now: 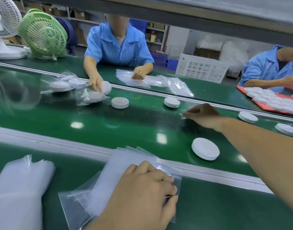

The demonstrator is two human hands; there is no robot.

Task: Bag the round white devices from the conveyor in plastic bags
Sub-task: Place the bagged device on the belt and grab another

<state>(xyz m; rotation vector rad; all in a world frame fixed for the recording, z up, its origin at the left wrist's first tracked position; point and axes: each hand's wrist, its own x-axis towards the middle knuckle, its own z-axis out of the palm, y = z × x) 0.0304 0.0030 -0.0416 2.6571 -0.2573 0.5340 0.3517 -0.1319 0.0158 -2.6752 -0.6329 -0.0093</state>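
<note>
left hand (142, 188): lay curled on the near bag stack (116, 163), thumb and forefinger pinching the right edge of the top bag (176, 180).
right hand (203, 116): was stretched far out over the conveyor (125, 123), fingertips in a narrow pinch on a clear film (189, 105); it was too blurred to be sure, but likely a bag.
nearest device (205, 148): lay flat and unbagged on the belt, between the two hands and touching neither.
other loose devices: one (172, 102) sat just left of the right hand, another (120, 102) was further left, and two more were at the right edge.
bagged units (59, 85): lay at the far left of the belt, near the worker across (117, 47).
step, as judged: getting a single bag open and bringing a device to it.
doing it well: the best course was to peel off one bag only and rub thumb against forefinger to part the mouth before the device arrived. the nearest device was the one to take, held by its rim and slid in flat side first.
risk: two bags could cling together. the right forearm also passed close over the nearest device and could have nudged it.
</note>
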